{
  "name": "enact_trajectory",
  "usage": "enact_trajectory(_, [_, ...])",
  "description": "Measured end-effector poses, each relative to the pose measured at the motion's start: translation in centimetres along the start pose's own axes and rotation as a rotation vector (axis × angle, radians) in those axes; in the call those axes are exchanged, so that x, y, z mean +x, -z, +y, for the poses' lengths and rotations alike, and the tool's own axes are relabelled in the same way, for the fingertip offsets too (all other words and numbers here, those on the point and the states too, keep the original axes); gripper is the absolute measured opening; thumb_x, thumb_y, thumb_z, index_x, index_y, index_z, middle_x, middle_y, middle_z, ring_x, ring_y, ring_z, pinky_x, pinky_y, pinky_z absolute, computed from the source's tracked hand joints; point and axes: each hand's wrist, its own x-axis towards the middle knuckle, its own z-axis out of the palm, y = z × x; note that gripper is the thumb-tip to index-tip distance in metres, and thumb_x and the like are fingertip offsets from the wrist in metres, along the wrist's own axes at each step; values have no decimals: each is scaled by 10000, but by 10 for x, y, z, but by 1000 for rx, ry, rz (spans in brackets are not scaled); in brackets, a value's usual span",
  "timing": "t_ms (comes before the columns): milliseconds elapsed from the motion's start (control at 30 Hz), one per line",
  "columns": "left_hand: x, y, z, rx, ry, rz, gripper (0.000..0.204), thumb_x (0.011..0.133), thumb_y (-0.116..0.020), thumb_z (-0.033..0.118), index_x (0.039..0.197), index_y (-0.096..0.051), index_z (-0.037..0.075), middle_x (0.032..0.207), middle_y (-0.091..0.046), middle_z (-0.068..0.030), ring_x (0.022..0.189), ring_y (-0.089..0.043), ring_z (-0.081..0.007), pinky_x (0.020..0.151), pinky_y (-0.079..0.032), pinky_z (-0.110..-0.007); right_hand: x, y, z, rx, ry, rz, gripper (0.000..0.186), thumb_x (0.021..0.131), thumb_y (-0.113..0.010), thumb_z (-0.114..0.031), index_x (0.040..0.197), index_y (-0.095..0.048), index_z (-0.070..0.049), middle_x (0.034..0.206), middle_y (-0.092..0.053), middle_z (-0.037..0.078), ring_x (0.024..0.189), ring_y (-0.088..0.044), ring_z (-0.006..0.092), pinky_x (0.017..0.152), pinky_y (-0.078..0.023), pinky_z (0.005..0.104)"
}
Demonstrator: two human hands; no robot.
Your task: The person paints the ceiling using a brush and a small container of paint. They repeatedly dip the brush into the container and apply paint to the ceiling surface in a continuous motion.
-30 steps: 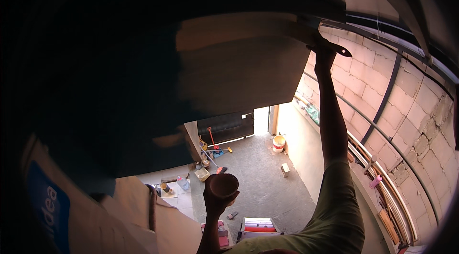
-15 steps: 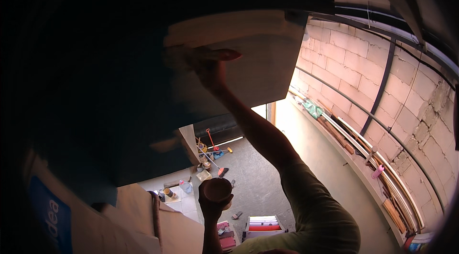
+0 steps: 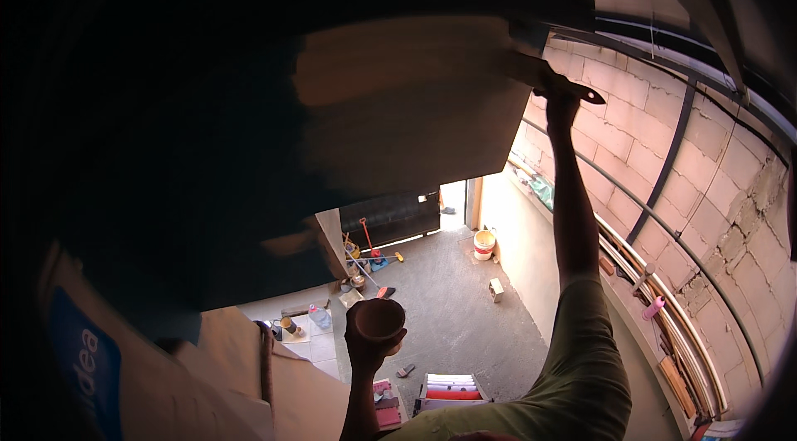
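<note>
My right hand (image 3: pixel 562 107), arm stretched up, grips a paintbrush (image 3: pixel 525 68) near its handle. The handle end, with a hole in it, sticks out to the right of my fingers. The brush head lies at the upper right edge of a large shaded panel (image 3: pixel 415 134); the shade hides whether its bristles touch. A browner band (image 3: pixel 374 68) of coating runs across the panel's upper part, beside a dark blue area (image 3: pixel 224 159). Lower down, my left hand (image 3: pixel 362 350) is wrapped round a small round cup (image 3: pixel 380 319) with brownish contents.
Far below lies a grey floor (image 3: pixel 457 283) with a bucket (image 3: pixel 484 244), brooms and a dustpan (image 3: pixel 379 262). A block wall (image 3: pixel 614 84) rises at right, with long pipes (image 3: pixel 635 263) on a ledge. A stepladder top (image 3: pixel 452 387) stands beneath me. A bottle (image 3: pixel 319 316) stands on tiles.
My right hand has swept the brush rightward from the panel's left-middle to its right edge. The cup in my left hand has stayed nearly in place.
</note>
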Motion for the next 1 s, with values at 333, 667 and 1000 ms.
enact_trajectory(333, [-8,2,8,78,39,-24,798,518,-911,95,1199,-498,44,1129,-604,-99,1050,-606,-229,914,-496,-370,-27,2,-36,215,-33,42,326,933,-622,-258,1031,-642,53,777,-664,107,676,-653,176,659,-540,318])
enact_trajectory(667, [-15,19,4,109,27,68,780,513,-897,50,1191,-512,48,1134,-601,-96,1045,-603,-217,913,-505,-368,-146,-265,-176,715,37,-292,195,893,-660,-121,1008,-593,22,960,-626,80,797,-604,131,643,-538,308])
enact_trajectory(1000, [-19,31,-12,55,25,81,786,510,-885,1,1193,-500,50,1130,-601,-91,1035,-602,-214,924,-502,-375,-101,-281,-168,284,351,-159,140,876,-664,-138,859,-692,-2,921,-659,111,825,-649,179,635,-545,319])
